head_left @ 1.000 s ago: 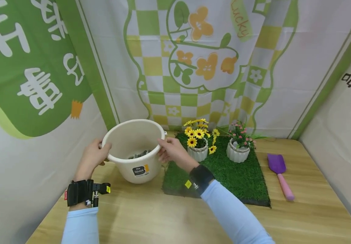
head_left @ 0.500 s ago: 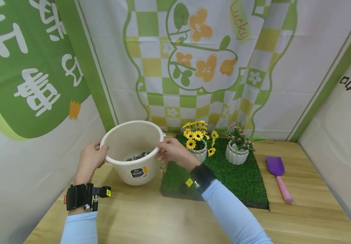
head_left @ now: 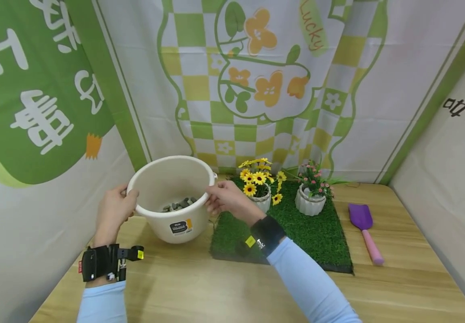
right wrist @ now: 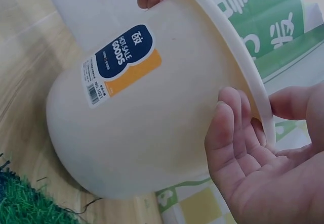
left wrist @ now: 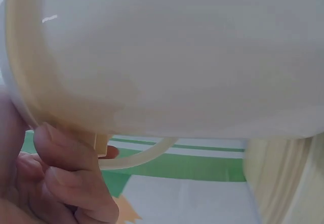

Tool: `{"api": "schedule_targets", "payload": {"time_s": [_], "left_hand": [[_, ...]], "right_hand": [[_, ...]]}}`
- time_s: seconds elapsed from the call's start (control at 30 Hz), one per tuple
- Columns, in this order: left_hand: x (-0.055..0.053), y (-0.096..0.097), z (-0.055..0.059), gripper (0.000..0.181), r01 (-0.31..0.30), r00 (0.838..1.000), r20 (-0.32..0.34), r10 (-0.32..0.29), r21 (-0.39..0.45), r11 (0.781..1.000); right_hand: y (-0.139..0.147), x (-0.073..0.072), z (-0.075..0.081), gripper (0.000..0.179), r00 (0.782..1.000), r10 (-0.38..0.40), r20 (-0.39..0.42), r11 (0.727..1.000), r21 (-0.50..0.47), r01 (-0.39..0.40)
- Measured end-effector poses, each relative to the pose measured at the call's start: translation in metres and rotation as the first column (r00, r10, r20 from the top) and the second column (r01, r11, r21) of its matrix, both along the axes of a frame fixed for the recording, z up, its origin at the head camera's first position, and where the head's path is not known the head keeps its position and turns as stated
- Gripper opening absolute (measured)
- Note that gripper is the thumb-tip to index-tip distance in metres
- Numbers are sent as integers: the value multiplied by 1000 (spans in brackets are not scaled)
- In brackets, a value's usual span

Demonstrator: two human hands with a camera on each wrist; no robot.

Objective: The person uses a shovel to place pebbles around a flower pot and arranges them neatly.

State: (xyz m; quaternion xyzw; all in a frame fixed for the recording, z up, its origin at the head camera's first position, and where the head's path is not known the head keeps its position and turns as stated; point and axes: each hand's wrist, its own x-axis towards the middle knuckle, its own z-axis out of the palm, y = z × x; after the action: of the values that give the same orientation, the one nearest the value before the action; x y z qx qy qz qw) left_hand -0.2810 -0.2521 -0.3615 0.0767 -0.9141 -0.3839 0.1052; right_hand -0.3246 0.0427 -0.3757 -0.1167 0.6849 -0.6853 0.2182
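A cream plastic bucket (head_left: 153,224) stands on the wooden table at the left, with grey pebbles (head_left: 180,204) at its bottom. My left hand (head_left: 115,208) grips the left side of its rim, thumb on top and fingers curled beneath; in the left wrist view those fingers (left wrist: 76,178) curl under the lip beside the white handle (left wrist: 142,157). On the right side, my right hand (head_left: 232,202) pinches the rim between thumb and fingers. The right wrist view shows the bucket's label (right wrist: 121,62) and the right fingers (right wrist: 228,128) against the outer wall.
Right of the bucket lies a green turf mat (head_left: 281,242). On it stand a pot of yellow flowers (head_left: 260,184) and a pot of pink flowers (head_left: 311,199). A purple trowel (head_left: 361,220) with a pink handle rests farther right on the table (head_left: 216,291). Printed cloth walls (head_left: 256,134) enclose the table.
Both hands keep their hold on the bucket's rim. The whole scene shifts slightly left in view, and more of the pebbles shows inside the bucket.
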Motion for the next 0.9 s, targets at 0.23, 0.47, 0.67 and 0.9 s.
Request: {"api": "schedule_targets", "payload": {"time_s": [0.23, 0.47, 0.67, 0.9], "left_hand": [[13, 3, 13, 54, 14, 1000, -4, -14, -43, 999], [27, 6, 21, 51, 35, 999, -26, -38, -111, 993], [36, 11, 27, 48, 40, 998, -44, -47, -148, 988], [44, 15, 33, 48, 51, 997, -46, -59, -168, 984]], "right_hand": [[5, 9, 12, 22, 1000, 5, -19, 1000, -16, -5], [12, 20, 22, 21, 998, 24, -49, 1000, 6, -24], [19, 28, 28, 24, 996, 45, -71, 999, -6, -45], [27, 37, 32, 26, 995, 60, -83, 998, -11, -62]]}}
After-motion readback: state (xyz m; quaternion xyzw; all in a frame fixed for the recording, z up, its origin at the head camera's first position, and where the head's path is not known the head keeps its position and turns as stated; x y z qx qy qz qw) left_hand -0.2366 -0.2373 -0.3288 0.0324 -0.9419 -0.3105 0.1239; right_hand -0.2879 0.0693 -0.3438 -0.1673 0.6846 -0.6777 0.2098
